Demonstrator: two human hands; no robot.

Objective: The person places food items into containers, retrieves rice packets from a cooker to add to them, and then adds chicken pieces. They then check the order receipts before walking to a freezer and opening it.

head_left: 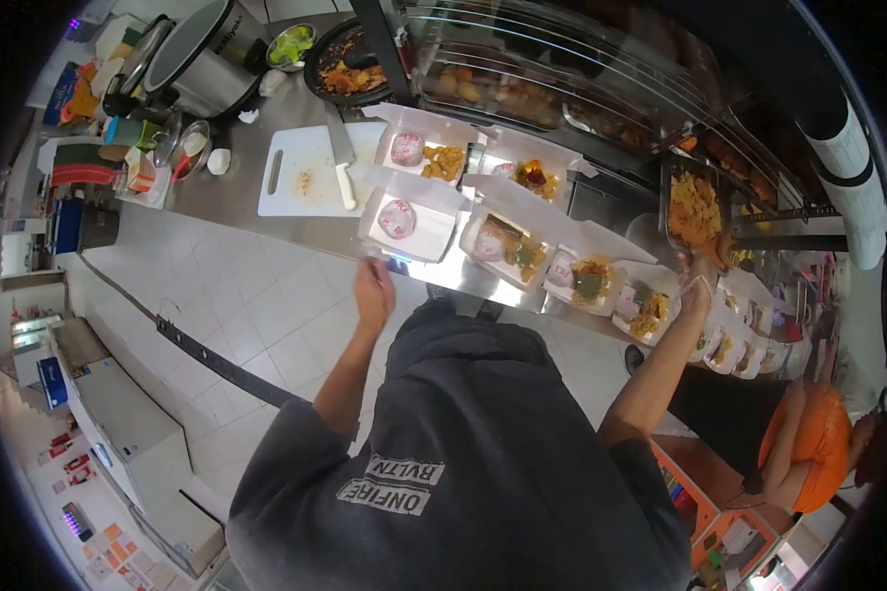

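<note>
My left hand [373, 294] hangs just off the counter's front edge, fingers loosely bent and holding nothing I can see. Nearest to it is an open white box [434, 243] with a wrapped round bundle [397, 219] printed in red. On the far right, my right hand [698, 283] reaches to the near end of a metal tray [668, 222] of diced yellow food [693, 202]. A brown piece [723, 252] lies by its fingers, which are too small and hidden to read. Below that arm sits a filled box [647, 307] in a row of similar ones.
A knife [342, 158] lies on a white cutting board [278, 202]. Behind are a dark pan [315, 79], a bowl of greens [290, 47] and a steel cooker [202, 69]. A glass food warmer [532, 59] lines the back. A person in orange [808, 443] stands at right.
</note>
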